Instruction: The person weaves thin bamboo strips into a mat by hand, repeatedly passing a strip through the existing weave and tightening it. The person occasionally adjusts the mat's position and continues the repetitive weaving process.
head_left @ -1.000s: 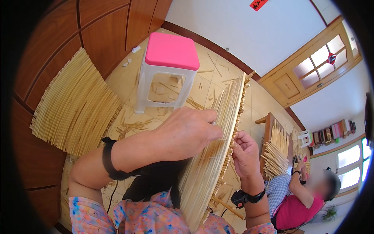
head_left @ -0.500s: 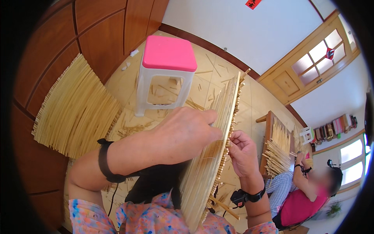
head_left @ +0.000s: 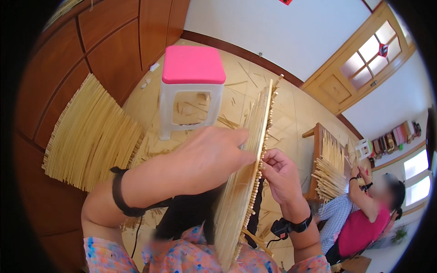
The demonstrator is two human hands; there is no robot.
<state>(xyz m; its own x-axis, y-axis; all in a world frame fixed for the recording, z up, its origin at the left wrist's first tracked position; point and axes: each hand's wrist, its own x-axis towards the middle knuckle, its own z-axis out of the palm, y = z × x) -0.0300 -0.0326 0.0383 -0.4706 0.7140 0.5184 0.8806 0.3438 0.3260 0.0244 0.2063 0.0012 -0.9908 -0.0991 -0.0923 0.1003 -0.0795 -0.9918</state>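
Observation:
A mat of pale straw-coloured stalks (head_left: 236, 200) stands on edge across my lap, running away from me, with one long light stalk along its top. My left hand (head_left: 205, 152) is closed at its left face, thumb and fingertips pressed together near the top edge; what they pinch is too small to make out. On the opposite side, my right hand (head_left: 283, 175) has its thumb and forefinger pinched by the row of cut stalk ends (head_left: 256, 191). Whatever lies between those fingertips is hidden. Both wrists wear black straps.
A pink-topped white stool (head_left: 193, 66) stands ahead. At left, another stalk mat (head_left: 93, 136) leans by the brown wooden panels (head_left: 111, 50). Loose stalk pieces litter the tiled floor (head_left: 241, 68). On the right, a person (head_left: 364, 227) sits beside a wooden bench (head_left: 314, 136) bearing stalks (head_left: 330, 168).
The mat's far end sits slightly further left and more upright in view. Both my hands keep nearly the same places on it. The seated person's hands have risen a little.

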